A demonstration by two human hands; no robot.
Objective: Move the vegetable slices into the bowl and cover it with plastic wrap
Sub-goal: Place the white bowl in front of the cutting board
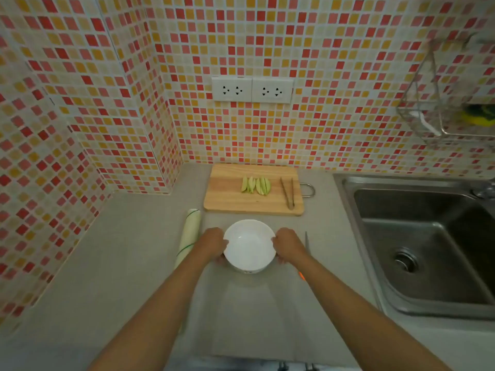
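Observation:
A white bowl stands on the grey counter, with nothing inside it. My left hand grips its left rim and my right hand grips its right rim. Behind it lies a wooden cutting board with several pale green vegetable slices in a row. Metal tongs lie on the board's right part. A roll of plastic wrap lies on the counter just left of my left hand, partly hidden by my forearm.
A knife lies right of my right hand, its orange handle mostly under my forearm. A steel sink fills the right side. A wire rack hangs on the tiled wall. Wall sockets sit above the board.

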